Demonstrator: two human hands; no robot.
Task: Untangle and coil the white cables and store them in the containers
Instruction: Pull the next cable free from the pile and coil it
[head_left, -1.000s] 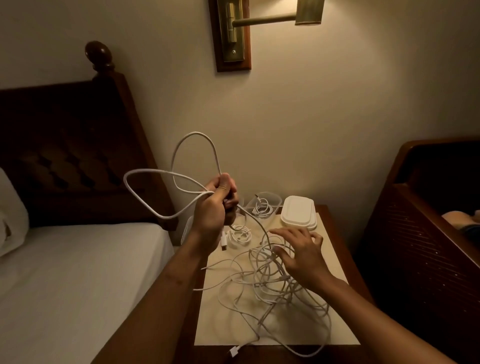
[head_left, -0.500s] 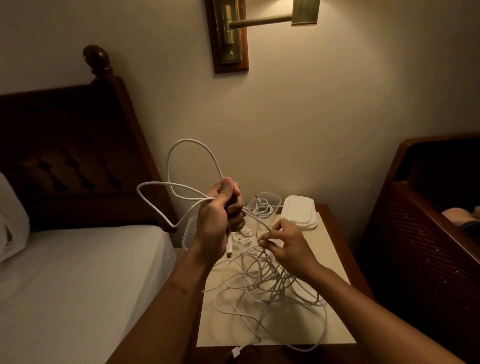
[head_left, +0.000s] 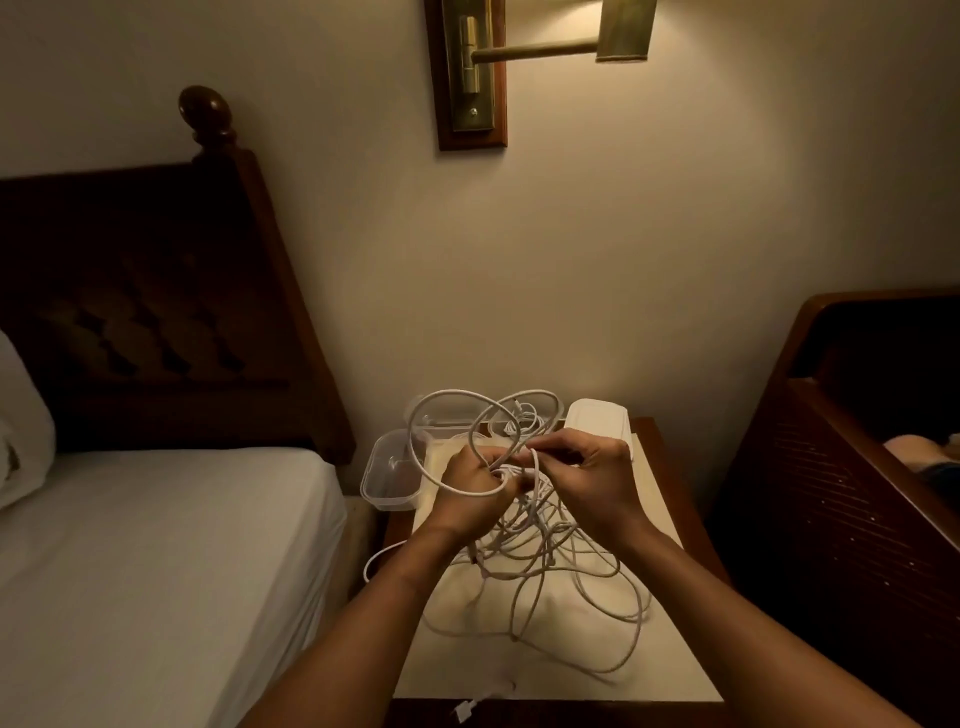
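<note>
White-sheeted bed (head_left: 156, 545) at left, dark wooden desk (head_left: 688, 525) with a pale mat (head_left: 457, 665) beside it. Tangle of thin white cables (head_left: 561, 566) lies heaped on the mat's middle, strands crossing, one loop spilling over the desk's left edge, a small white plug (head_left: 464, 709) at the front edge. Empty clear plastic container (head_left: 387, 478) sits at the desk's back left corner, stack of white lids (head_left: 597, 421) back right; another clear tub (head_left: 540, 410) between them seems to hold a coiled cable. Left hand (head_left: 470, 486) has fingers curled round a few raised loops above the heap; right hand (head_left: 592, 478) pinches one strand just beside it. Cable looks light, limp and smooth, likely to snag on itself; best taken near a free end and fed out slowly, not yanked.
</note>
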